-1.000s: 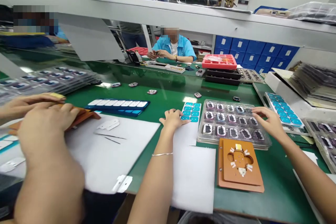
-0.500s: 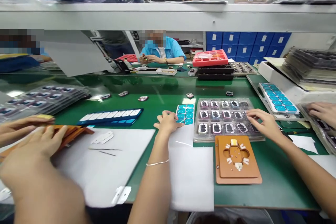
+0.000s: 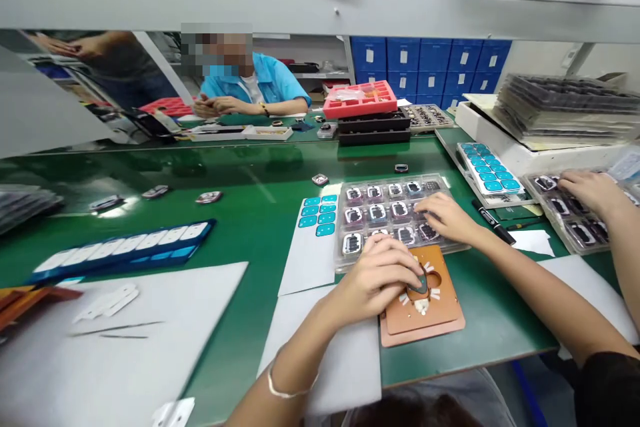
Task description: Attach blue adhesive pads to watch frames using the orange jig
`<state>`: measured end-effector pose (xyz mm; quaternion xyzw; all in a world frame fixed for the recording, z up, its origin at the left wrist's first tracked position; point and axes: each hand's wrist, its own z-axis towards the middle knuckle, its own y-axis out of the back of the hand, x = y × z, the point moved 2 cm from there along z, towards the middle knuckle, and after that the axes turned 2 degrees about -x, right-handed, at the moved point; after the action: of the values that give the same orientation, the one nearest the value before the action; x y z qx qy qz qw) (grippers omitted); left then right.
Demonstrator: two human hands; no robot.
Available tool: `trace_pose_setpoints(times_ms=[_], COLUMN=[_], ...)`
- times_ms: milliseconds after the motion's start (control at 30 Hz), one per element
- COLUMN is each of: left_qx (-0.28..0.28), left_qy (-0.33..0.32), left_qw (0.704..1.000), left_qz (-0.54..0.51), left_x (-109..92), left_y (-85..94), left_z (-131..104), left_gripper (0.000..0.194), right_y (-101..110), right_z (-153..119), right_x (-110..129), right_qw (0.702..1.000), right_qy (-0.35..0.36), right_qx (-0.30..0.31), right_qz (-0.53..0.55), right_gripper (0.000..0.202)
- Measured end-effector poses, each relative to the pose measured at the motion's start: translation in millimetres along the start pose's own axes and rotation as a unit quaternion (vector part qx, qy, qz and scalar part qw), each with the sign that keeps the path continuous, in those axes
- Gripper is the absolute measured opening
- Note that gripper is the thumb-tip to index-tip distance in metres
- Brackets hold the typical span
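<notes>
My left hand (image 3: 383, 273), with a bracelet at the wrist, pinches a dark rounded flat piece (image 3: 421, 284) over the recess of the orange-brown fixture (image 3: 440, 325). The fingers cover part of the fixture. Behind it lies a clear tray (image 3: 341, 263) with rows of small framed devices. My right hand (image 3: 447, 217) rests over the tray's right side, fingers somewhat apart and nothing visible in them. Left of the tray, a white sheet (image 3: 307, 269) carries several blue rounded stickers, with a gap at the lower left of the group.
Another person's hand (image 3: 587, 190) is over a second tray (image 3: 591, 248) at the right. A black marker (image 3: 493, 221) lies between the trays. At the left are a blue strip (image 3: 200, 238) and tweezers (image 3: 117, 329) on white foam. A person in blue (image 3: 280, 83) sits opposite.
My left hand has moved from the sticker sheet to the fixture with a piece in its fingers. One sticker is gone from the sheet. The view has turned right; the neighbour's hands at left are out of view.
</notes>
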<state>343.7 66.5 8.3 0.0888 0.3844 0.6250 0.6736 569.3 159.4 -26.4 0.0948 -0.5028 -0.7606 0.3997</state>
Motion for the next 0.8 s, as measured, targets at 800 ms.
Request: trace_pose_setpoints(times_ms=[800], left_qx=[0.141], left_qy=[0.014], left_qw=[0.982], left_qz=[0.122], left_x=[-4], left_y=[-1.7], left_z=[-9], left_gripper=[0.035], right_y=[51], right_z=[-42], right_x=[69], right_qw=[0.963], right_qy=[-0.032], right_qx=[0.017], right_qz=[0.268], right_gripper=[0.022])
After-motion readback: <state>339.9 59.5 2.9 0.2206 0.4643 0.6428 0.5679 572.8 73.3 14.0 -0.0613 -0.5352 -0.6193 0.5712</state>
